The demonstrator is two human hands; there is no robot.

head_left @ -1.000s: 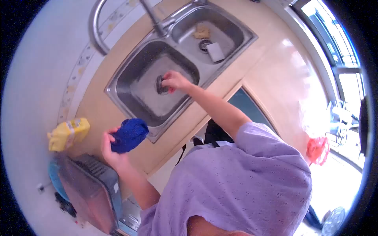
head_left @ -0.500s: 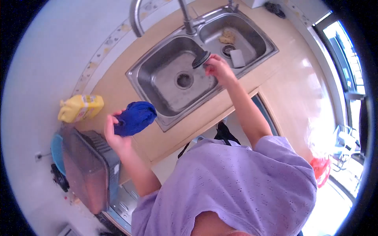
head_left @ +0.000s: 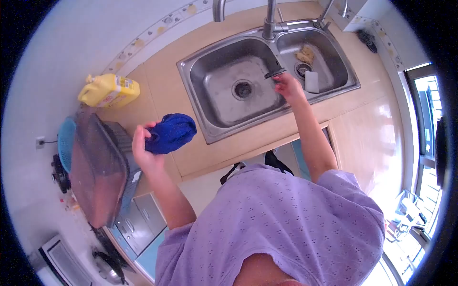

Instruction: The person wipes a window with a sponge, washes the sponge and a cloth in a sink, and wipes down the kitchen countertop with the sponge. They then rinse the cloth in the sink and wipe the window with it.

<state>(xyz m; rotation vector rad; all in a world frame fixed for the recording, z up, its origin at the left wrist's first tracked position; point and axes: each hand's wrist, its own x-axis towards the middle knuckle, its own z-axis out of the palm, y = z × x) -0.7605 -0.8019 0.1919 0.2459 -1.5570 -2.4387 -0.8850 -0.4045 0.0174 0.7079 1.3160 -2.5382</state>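
My left hand (head_left: pixel 147 148) is closed on a bunched dark blue cloth (head_left: pixel 172 133), held over the counter left of the sink. In my right hand (head_left: pixel 289 88) is a sink strainer (head_left: pixel 275 73), a dark round disc seen nearly edge-on, pinched at its rim. That hand is over the divider between the two basins. Below and to its left, the large basin (head_left: pixel 214 102) shows its round drain (head_left: pixel 242 89). The small basin (head_left: pixel 329 52) contains a yellowish sponge or cloth (head_left: pixel 305 55), a drain fitting (head_left: pixel 302 69) and a white rectangular block (head_left: pixel 311 82).
A yellow jug (head_left: pixel 110 90) stands on the counter (head_left: pixel 157 95) against the wall. Nearer me on the left is a dish rack with a translucent cover (head_left: pixel 98 176); a blue basket (head_left: pixel 67 143) is behind it. The faucet (head_left: pixel 270 26) rises behind the basins.
The strainer in my right hand has turned from a slanted face to nearly edge-on. My left hand still holds the cloth. The whole view has shifted as my head moved.
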